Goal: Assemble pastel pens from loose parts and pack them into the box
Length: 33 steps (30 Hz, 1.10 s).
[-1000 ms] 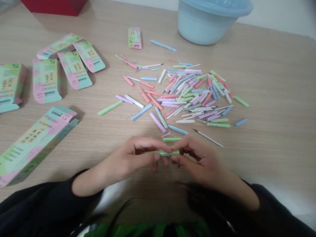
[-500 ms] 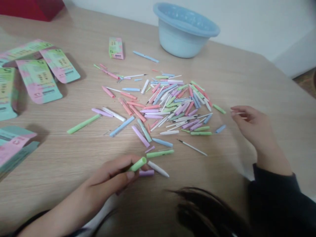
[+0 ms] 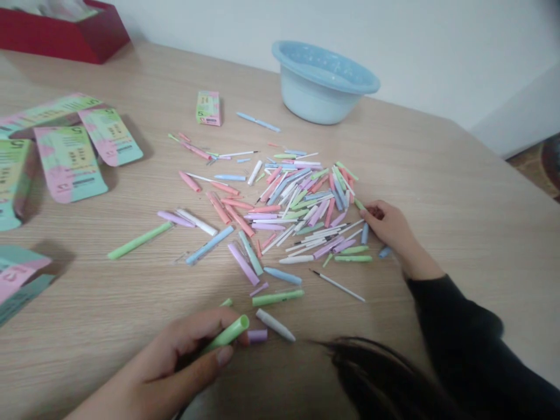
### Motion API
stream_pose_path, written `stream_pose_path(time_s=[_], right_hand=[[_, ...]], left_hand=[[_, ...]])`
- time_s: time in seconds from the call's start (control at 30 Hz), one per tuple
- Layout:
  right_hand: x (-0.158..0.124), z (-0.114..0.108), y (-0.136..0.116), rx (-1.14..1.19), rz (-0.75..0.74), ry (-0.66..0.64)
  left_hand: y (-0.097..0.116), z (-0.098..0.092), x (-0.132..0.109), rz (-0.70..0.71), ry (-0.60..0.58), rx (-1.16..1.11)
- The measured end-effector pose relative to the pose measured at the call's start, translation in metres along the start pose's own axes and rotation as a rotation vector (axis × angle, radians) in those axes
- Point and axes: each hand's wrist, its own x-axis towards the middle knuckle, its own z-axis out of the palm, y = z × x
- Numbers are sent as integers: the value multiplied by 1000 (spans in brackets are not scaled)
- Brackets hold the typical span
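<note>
My left hand [image 3: 188, 350] is closed around a hollow green pen barrel [image 3: 236, 328], its open end facing up and right. A bit of another green piece [image 3: 226, 303] shows behind its fingers. Beside the fingertips lie a purple pen piece [image 3: 258, 336] and a white pen piece [image 3: 275, 324]. At the right edge of the pile, my right hand [image 3: 389, 230] pinches the end of a small green pen piece [image 3: 359, 204]. The pile mixes pastel barrels and white pen refills [image 3: 319, 234]. A single refill [image 3: 336, 284] lies in front of it.
A light blue basin [image 3: 324, 99] stands at the back. Behind the pile is a small upright box [image 3: 209, 108]. Several opened cartons [image 3: 70, 163] lie at left, and a red box [image 3: 87, 38] sits in the far left corner. Dark hair [image 3: 376, 373] hangs in front.
My right hand has moved left to the pile's edge and closed on the green piece there. My left hand still holds the green barrel. The view has tilted up slightly.
</note>
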Motion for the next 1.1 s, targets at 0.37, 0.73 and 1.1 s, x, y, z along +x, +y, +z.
stream_pose_path(time_s=[0.37, 0.73, 1.1], right_hand=[[-2, 10, -10, 49, -73, 175], [-39, -27, -35, 87, -300, 117], [-116, -48, -80, 93, -367, -179]], left_hand=[[14, 3, 8, 50, -18, 117], [42, 8, 14, -15, 48, -20], [39, -2, 12, 96, 24, 170]])
